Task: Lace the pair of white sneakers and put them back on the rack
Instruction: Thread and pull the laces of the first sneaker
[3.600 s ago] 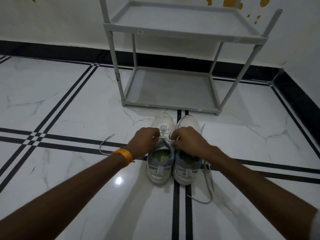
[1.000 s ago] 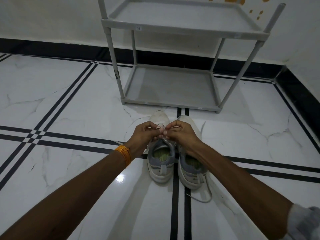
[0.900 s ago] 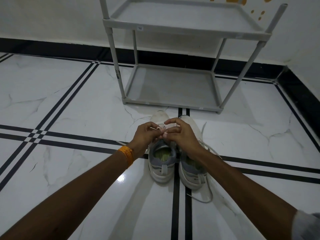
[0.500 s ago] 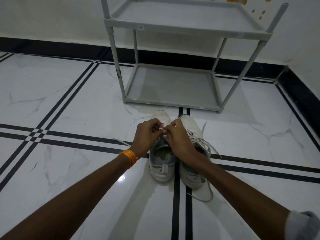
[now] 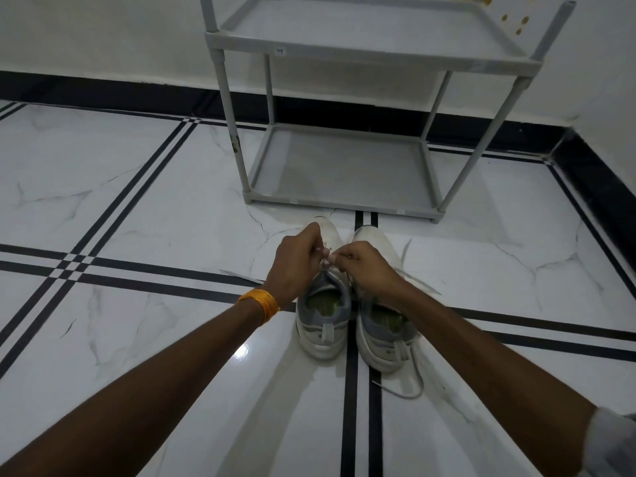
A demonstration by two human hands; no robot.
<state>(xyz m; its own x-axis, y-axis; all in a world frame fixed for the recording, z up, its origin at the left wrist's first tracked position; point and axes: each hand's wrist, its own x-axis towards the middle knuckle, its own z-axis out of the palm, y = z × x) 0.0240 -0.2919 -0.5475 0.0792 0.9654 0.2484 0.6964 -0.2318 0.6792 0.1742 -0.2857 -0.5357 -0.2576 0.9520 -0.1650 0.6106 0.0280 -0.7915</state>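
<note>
Two white sneakers stand side by side on the floor, heels toward me: the left sneaker (image 5: 323, 325) and the right sneaker (image 5: 385, 335). My left hand (image 5: 297, 263) and my right hand (image 5: 366, 266) meet over the left sneaker's tongue, both pinching its white lace (image 5: 325, 261). The knot area is mostly hidden by my fingers. A loose lace (image 5: 409, 390) trails from the right sneaker onto the floor. The grey rack (image 5: 344, 201) stands just beyond the toes, both shelves bare.
White marble floor (image 5: 137, 208) with black stripe lines all around. A wall with a black skirting (image 5: 605, 194) runs behind and to the right of the rack. A lace end (image 5: 241, 275) lies on the floor left of my left hand.
Both hands stayed over the left sneaker, working its lace; they have drawn closer together, and a lace end now lies out to the left on the floor.
</note>
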